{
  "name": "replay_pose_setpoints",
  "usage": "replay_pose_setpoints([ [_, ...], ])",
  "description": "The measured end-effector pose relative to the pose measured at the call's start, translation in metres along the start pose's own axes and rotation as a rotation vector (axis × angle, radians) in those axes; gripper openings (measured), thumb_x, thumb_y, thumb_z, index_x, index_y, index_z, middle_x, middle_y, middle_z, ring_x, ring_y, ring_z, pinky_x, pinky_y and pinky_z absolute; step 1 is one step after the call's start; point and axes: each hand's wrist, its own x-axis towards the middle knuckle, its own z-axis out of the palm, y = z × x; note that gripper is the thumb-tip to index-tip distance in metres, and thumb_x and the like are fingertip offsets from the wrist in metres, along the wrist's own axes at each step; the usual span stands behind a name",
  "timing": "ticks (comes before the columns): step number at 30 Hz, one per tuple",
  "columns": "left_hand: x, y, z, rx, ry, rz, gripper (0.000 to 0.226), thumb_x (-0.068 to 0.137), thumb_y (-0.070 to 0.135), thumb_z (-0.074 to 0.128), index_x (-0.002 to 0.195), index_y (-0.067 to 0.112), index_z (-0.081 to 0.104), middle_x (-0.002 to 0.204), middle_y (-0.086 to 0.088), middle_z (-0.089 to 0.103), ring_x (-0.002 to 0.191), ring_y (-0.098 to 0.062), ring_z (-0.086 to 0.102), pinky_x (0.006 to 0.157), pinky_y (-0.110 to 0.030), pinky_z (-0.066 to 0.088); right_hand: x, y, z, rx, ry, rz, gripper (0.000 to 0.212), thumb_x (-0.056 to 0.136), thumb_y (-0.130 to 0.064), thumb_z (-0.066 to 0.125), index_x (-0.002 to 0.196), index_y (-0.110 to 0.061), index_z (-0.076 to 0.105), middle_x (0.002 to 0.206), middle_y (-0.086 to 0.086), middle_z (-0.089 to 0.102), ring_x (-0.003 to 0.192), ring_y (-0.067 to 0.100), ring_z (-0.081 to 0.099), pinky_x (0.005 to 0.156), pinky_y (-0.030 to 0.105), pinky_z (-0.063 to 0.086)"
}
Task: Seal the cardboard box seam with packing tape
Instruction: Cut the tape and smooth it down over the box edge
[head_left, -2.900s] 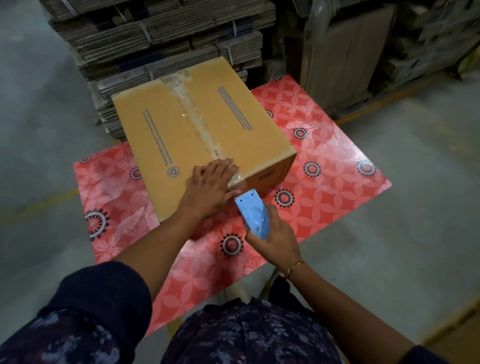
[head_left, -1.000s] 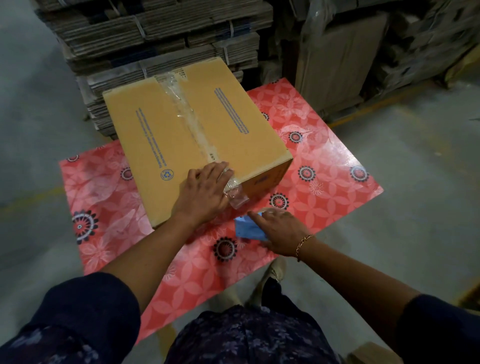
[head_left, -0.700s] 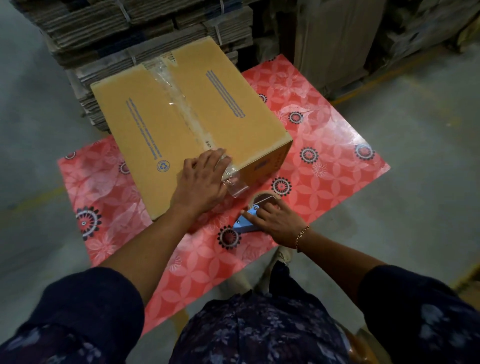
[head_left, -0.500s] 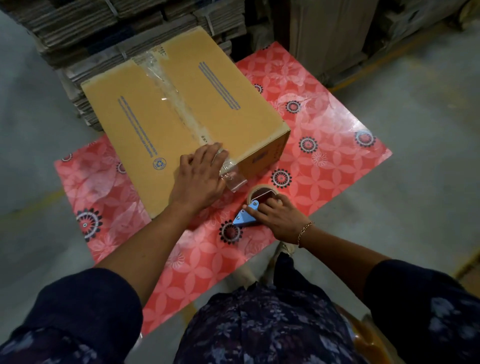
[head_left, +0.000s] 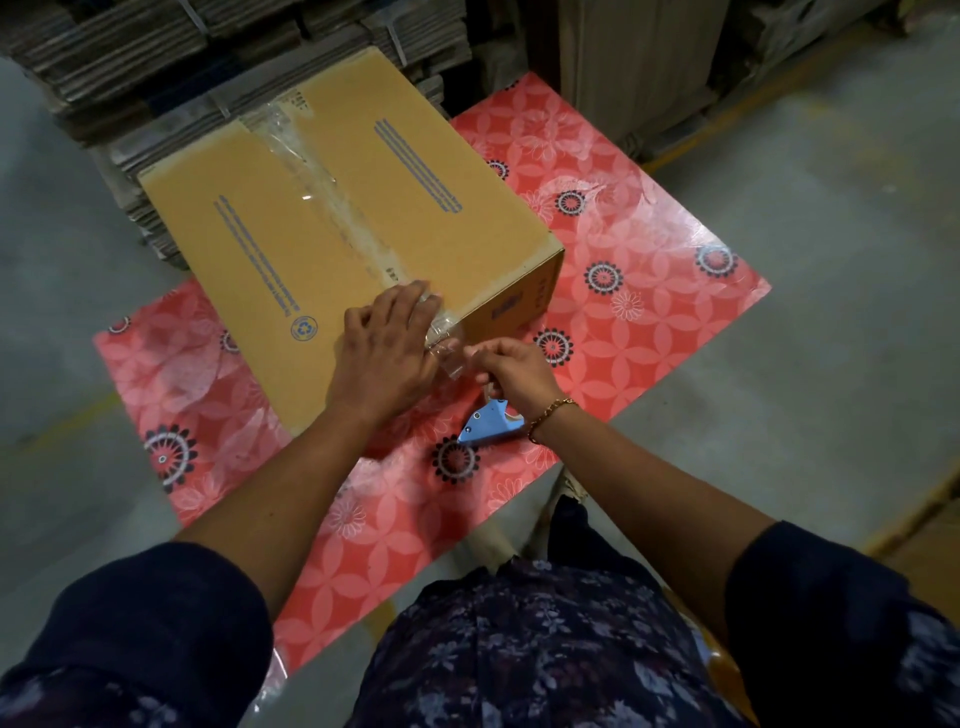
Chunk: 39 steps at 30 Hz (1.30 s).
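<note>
Tape (head_left: 448, 349) end pinched by right hand (head_left: 511, 371) fingers; left hand (head_left: 387, 356) flat, pressing box (head_left: 332, 228).

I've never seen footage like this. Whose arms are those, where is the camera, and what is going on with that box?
No machine here: a person wears a camera on the head, looking down at their own arms. A cardboard box sits on a table with a red flowered cover. Clear packing tape runs along the box's top seam. The left hand presses flat on the tape at the near edge. The right hand pinches the loose tape end hanging over that edge. The blue tape dispenser lies on the table, under the right wrist.
</note>
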Motion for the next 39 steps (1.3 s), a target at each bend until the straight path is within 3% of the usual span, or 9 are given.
replay_pose_setpoints([
  [5, -0.001, 0.000, 0.003, 0.002, 0.000, 0.002, 0.055, 0.099, 0.052, 0.043, 0.145, 0.022, 0.045, 0.158, -0.002, 0.041, 0.139, -0.024, 0.042, 0.093, -0.045, 0.034, -0.002, 0.002, -0.005, -0.049, 0.023, -0.097, 0.009, 0.089, -0.007, 0.072, 0.082, -0.005, 0.067, 0.058, -0.005, 0.063, 0.041, -0.004, 0.048, 0.042, 0.011, 0.038],
  [7, 0.000, -0.001, 0.004, 0.011, -0.006, 0.017, 0.056, 0.099, 0.053, 0.040, 0.146, 0.022, 0.044, 0.158, -0.003, 0.040, 0.139, -0.025, 0.042, 0.092, -0.046, 0.033, -0.001, 0.005, -0.004, -0.068, 0.031, -0.111, 0.012, 0.089, -0.010, 0.073, 0.079, -0.010, 0.066, 0.065, 0.000, 0.066, 0.043, -0.003, 0.049, 0.045, 0.013, 0.039],
  [14, 0.002, -0.005, 0.010, -0.013, -0.032, 0.036, 0.060, 0.098, 0.056, 0.046, 0.147, 0.022, 0.042, 0.159, -0.004, 0.039, 0.139, -0.028, 0.041, 0.092, -0.047, 0.036, 0.007, 0.013, 0.004, -0.052, 0.044, -0.147, 0.015, 0.090, -0.012, 0.073, 0.078, -0.017, 0.066, 0.077, 0.002, 0.070, 0.076, 0.016, 0.064, 0.063, 0.019, 0.048],
  [20, 0.001, -0.007, 0.011, -0.011, -0.023, 0.057, 0.066, 0.095, 0.059, 0.048, 0.148, 0.020, 0.041, 0.160, -0.005, 0.037, 0.139, -0.026, 0.037, 0.093, -0.050, 0.036, 0.009, 0.013, 0.004, -0.018, 0.020, -0.143, 0.014, 0.090, -0.007, 0.071, 0.079, -0.013, 0.066, 0.074, 0.001, 0.068, 0.061, 0.000, 0.062, 0.058, 0.012, 0.048],
  [24, -0.004, -0.006, 0.006, 0.031, 0.039, 0.150, 0.073, 0.086, 0.053, 0.061, 0.147, 0.019, 0.040, 0.160, -0.010, 0.036, 0.142, -0.031, 0.039, 0.098, -0.052, 0.036, 0.009, 0.015, 0.001, -0.039, 0.029, -0.127, 0.014, 0.091, -0.011, 0.072, 0.078, -0.015, 0.066, 0.074, 0.005, 0.067, 0.061, 0.012, 0.056, 0.054, 0.021, 0.043],
  [28, -0.011, -0.007, 0.010, 0.004, 0.214, 0.373, 0.045, 0.091, 0.031, 0.063, 0.133, 0.017, 0.056, 0.150, -0.016, 0.049, 0.139, -0.037, 0.046, 0.106, -0.054, 0.036, 0.011, 0.012, 0.005, -0.007, 0.020, -0.125, 0.020, 0.092, 0.000, 0.066, 0.076, -0.011, 0.062, 0.072, 0.007, 0.062, 0.045, -0.007, 0.052, 0.049, 0.009, 0.039],
  [31, -0.013, -0.009, 0.013, 0.037, 0.300, 0.507, 0.025, 0.097, 0.026, 0.063, 0.121, 0.021, 0.066, 0.140, -0.015, 0.059, 0.131, -0.037, 0.054, 0.106, -0.054, 0.038, 0.010, 0.009, 0.004, 0.019, -0.001, -0.123, 0.021, 0.093, 0.005, 0.063, 0.076, -0.008, 0.060, 0.067, 0.005, 0.060, 0.040, -0.007, 0.050, 0.046, 0.007, 0.038],
  [35, -0.016, -0.009, 0.011, 0.057, 0.348, 0.547, 0.020, 0.101, 0.022, 0.055, 0.119, 0.027, 0.060, 0.132, -0.008, 0.050, 0.122, -0.032, 0.050, 0.098, -0.050, 0.039, 0.014, 0.013, 0.002, 0.013, 0.002, -0.107, 0.022, 0.092, 0.001, 0.066, 0.074, -0.010, 0.061, 0.046, -0.013, 0.060, 0.037, -0.005, 0.046, 0.043, 0.009, 0.035],
  [39, -0.016, -0.007, 0.009, 0.094, 0.354, 0.518, 0.029, 0.090, 0.021, 0.071, 0.116, 0.029, 0.060, 0.119, -0.004, 0.047, 0.108, -0.029, 0.048, 0.088, -0.045, 0.035, 0.018, 0.014, 0.004, 0.001, 0.001, -0.113, 0.021, 0.091, -0.003, 0.069, 0.074, -0.013, 0.062, 0.061, 0.002, 0.059, 0.042, -0.004, 0.043, 0.045, 0.012, 0.036],
])
